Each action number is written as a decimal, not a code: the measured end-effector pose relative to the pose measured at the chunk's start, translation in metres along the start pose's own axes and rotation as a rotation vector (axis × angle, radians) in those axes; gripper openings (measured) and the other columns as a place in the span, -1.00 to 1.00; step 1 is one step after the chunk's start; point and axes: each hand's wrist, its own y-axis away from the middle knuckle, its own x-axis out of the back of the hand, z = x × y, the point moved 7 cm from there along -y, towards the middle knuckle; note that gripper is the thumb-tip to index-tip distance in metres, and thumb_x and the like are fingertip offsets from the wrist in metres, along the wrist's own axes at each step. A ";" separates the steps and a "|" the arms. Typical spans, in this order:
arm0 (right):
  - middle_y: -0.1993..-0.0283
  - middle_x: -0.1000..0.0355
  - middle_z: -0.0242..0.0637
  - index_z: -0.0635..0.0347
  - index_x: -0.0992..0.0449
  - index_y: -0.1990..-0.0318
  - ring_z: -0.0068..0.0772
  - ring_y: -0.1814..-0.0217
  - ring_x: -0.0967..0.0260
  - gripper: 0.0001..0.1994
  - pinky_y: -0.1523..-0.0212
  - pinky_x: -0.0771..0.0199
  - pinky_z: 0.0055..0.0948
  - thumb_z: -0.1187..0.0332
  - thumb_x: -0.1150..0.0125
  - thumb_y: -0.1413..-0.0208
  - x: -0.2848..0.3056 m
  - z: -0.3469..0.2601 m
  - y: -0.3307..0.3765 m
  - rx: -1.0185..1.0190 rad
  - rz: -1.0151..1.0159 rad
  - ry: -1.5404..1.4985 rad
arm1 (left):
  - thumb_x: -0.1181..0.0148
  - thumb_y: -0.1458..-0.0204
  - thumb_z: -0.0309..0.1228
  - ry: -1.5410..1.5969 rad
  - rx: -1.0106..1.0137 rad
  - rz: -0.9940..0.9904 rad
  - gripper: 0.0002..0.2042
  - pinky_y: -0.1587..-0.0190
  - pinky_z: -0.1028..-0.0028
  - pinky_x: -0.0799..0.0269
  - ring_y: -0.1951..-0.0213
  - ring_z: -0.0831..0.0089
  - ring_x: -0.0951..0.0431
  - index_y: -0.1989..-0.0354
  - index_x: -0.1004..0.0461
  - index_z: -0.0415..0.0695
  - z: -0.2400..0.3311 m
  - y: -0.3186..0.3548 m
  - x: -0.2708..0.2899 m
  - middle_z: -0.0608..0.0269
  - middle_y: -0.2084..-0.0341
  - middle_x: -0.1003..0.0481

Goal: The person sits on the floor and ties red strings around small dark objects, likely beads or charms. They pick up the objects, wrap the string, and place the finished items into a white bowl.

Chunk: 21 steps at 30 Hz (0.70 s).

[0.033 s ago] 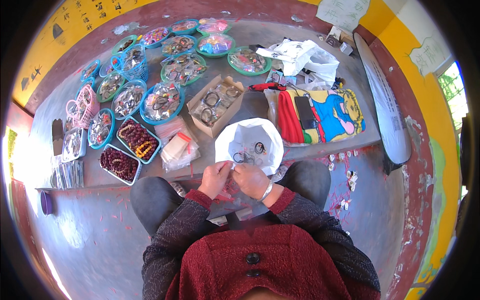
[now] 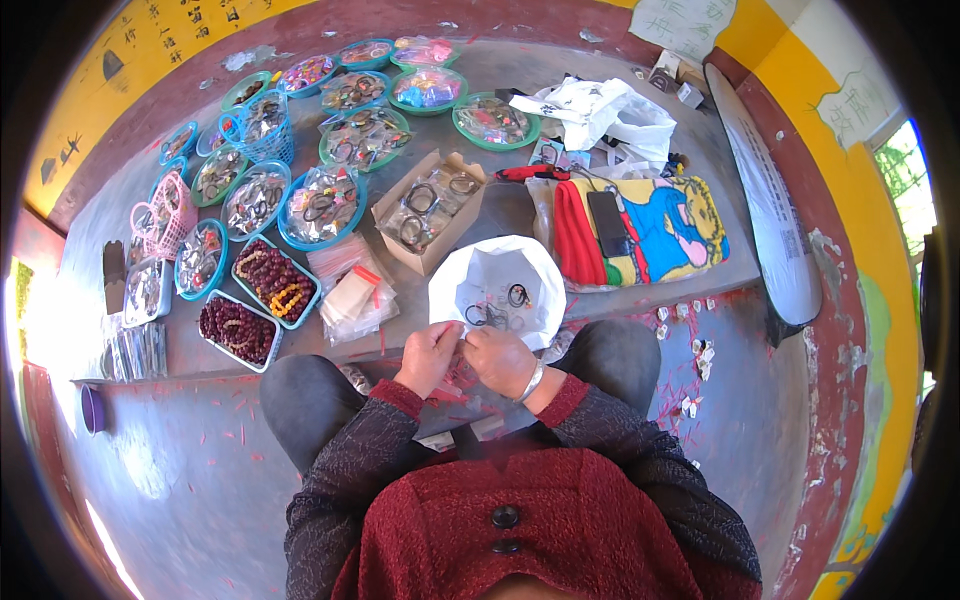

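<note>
white bag [image 2: 497,290] just ahead of hands [image 2: 465,358], trays [image 2: 270,280] crowding left

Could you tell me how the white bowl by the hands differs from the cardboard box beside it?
The white bowl is rounded and white; the cardboard box is rectangular and brown. The bowl holds only a few loose dark rings, whereas the box is packed with rings in clear bags. The bowl sits just beyond both hands; the box lies farther off. Both are open-topped and rest on the grey ledge.

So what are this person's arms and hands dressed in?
Both forearms wear dark speckled knit sleeves with red cuffs, the left sleeve and the right sleeve alike. Over the chest sits a dark red knit vest with two black buttons. The left hand is bare. The right hand is bare too, with a silver bangle at the wrist.
</note>
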 end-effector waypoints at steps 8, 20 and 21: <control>0.29 -0.37 -0.22 0.27 -0.46 0.32 -0.25 0.35 -0.37 -0.83 0.39 -0.41 -0.36 0.45 -0.02 0.10 0.015 -0.003 -0.004 -0.005 0.140 -0.059 | -0.12 0.00 -0.39 0.076 -0.165 0.175 -0.80 0.45 0.52 -0.34 0.52 0.62 -0.42 0.31 -0.52 -0.28 0.003 -0.003 0.011 0.22 0.59 -0.51; 0.23 -0.46 -0.06 0.11 -0.56 0.31 -0.08 0.21 -0.43 -0.77 0.20 -0.41 -0.25 0.33 0.01 0.07 -0.095 0.202 0.004 -0.721 -0.469 -0.046 | -0.07 0.00 -0.35 -0.153 -0.207 0.248 -0.79 0.60 0.50 -0.19 0.70 0.58 -0.27 0.26 -0.54 -0.17 0.062 -0.019 0.081 0.27 0.79 -0.31; 0.22 -0.46 -0.06 0.13 -0.55 0.28 -0.07 0.19 -0.42 -0.76 0.18 -0.40 -0.23 0.34 0.03 0.05 -0.112 0.215 0.016 -0.774 -0.479 -0.001 | -0.07 0.00 -0.35 -0.163 -0.191 0.226 -0.78 0.60 0.49 -0.21 0.69 0.56 -0.29 0.27 -0.54 -0.17 0.058 -0.024 0.080 0.26 0.78 -0.33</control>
